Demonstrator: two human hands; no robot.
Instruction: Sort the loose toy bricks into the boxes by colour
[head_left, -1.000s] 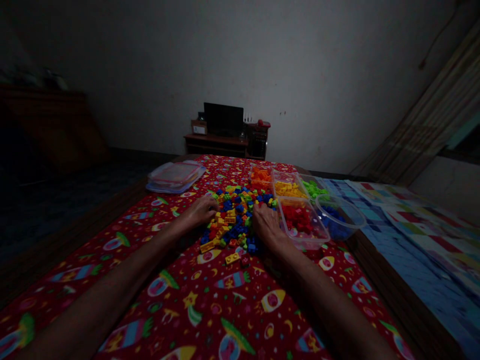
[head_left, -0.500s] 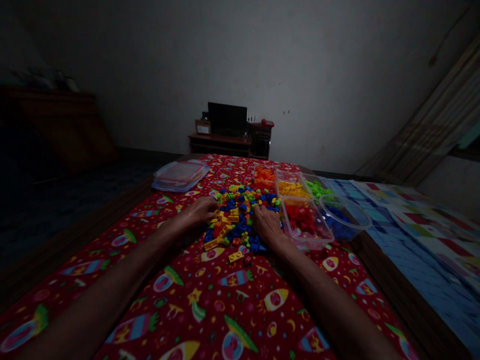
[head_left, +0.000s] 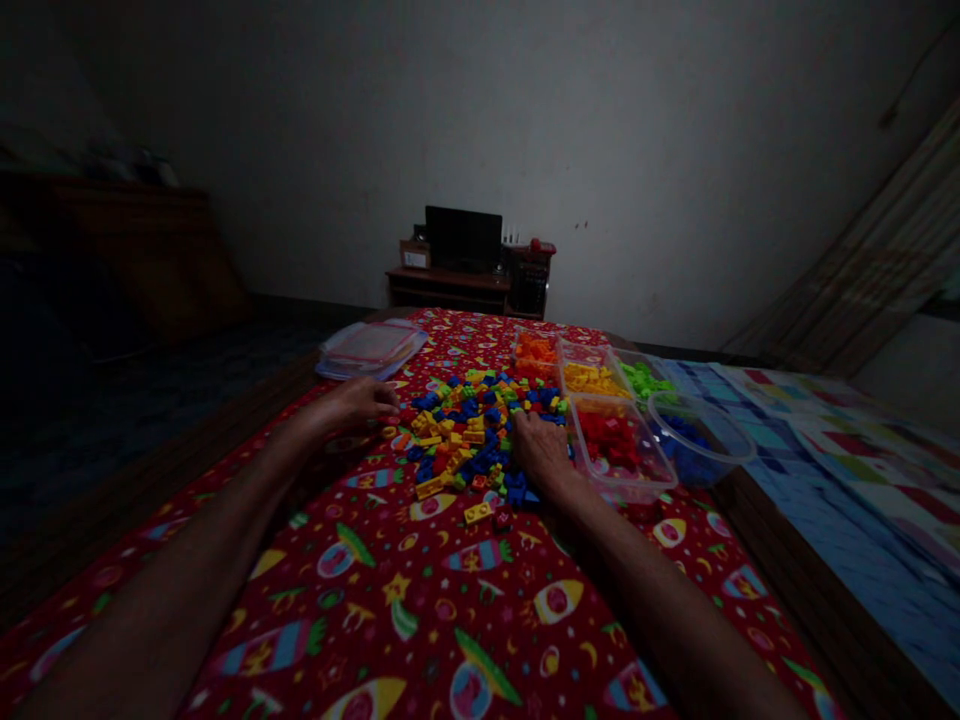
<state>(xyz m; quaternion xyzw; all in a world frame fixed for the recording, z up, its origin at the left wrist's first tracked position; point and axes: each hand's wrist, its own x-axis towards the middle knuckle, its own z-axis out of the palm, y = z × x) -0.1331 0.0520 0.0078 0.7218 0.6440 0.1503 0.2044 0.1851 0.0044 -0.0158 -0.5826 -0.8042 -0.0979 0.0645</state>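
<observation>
A heap of small bricks (head_left: 472, 440) in mixed colours lies on the red rocket-print cloth (head_left: 420, 600). My left hand (head_left: 352, 405) rests on the cloth just left of the heap, its fingers stretched towards the bricks and holding nothing. At the heap's right edge is my right hand (head_left: 536, 445), back up, with its fingers down among the bricks and hidden in the dim light. A few loose bricks (head_left: 480, 513) lie at the near edge of the heap.
Clear tubs right of the heap hold sorted bricks: orange (head_left: 532, 352), yellow (head_left: 589, 378), green (head_left: 645, 378) and red (head_left: 615, 440). A round bowl (head_left: 697, 440) holds blue ones. Stacked lids (head_left: 371, 348) lie at the far left. A low desk with a monitor (head_left: 463, 240) stands by the wall.
My left hand has drawn back to the left, off the heap and onto the cloth. My right hand has stayed at the heap's right edge. The camera has shifted slightly.
</observation>
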